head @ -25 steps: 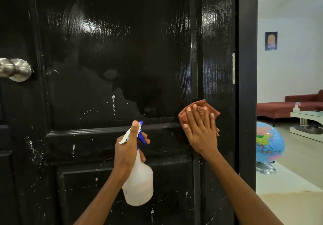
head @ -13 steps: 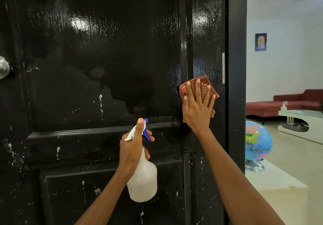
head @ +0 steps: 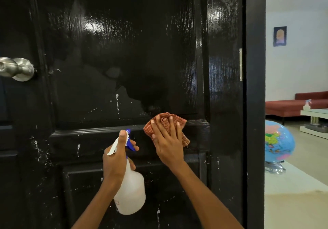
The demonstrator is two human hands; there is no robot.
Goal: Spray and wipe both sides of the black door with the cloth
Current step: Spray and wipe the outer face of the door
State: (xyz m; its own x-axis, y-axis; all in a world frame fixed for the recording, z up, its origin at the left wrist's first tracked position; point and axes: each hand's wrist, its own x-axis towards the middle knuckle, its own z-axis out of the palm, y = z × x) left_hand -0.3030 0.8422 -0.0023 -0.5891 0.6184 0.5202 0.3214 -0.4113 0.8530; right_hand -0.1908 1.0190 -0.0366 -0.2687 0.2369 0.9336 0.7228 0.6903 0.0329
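- Your black door (head: 124,51) shows a high-gloss painted finish with a fine vertical wood-grain texture; wet streaks and white droplets mark its lower panels.
- The cloth (head: 160,120) under your right hand (head: 168,140) is a woven, matt fabric in an orange-red check, crumpled.
- The spray bottle (head: 132,193) in your left hand (head: 115,161) is translucent white plastic, smooth, with a blue and white plastic trigger head.
- The door knob (head: 17,68) is brushed metal, satin in sheen.
- The globe (head: 278,143) has a smooth, glossy surface on a shiny stand.

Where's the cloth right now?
Head view, center-right: the cloth is pressed under the right hand on the door, beside the spray bottle.
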